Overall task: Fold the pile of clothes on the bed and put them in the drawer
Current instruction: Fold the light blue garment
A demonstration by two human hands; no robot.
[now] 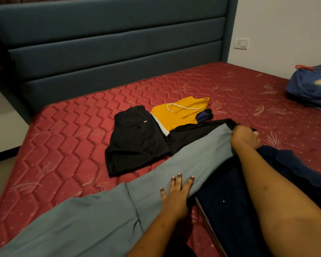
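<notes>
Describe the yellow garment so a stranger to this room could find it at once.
Start at the padded blue headboard and come down onto the red mattress. The yellow garment lies near its middle, right of folded black trousers. Only it is bright, with a white drawstring on top.

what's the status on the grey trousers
Hands: left hand flat on grey trousers, right hand grips their far end. Trousers stretched across bed, unfolded. Navy garment under right arm.

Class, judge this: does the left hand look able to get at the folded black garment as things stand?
Probably yes: the left hand lies flat on the grey trousers, gripping nothing, and the black garment lies in the open just beyond it.
</notes>
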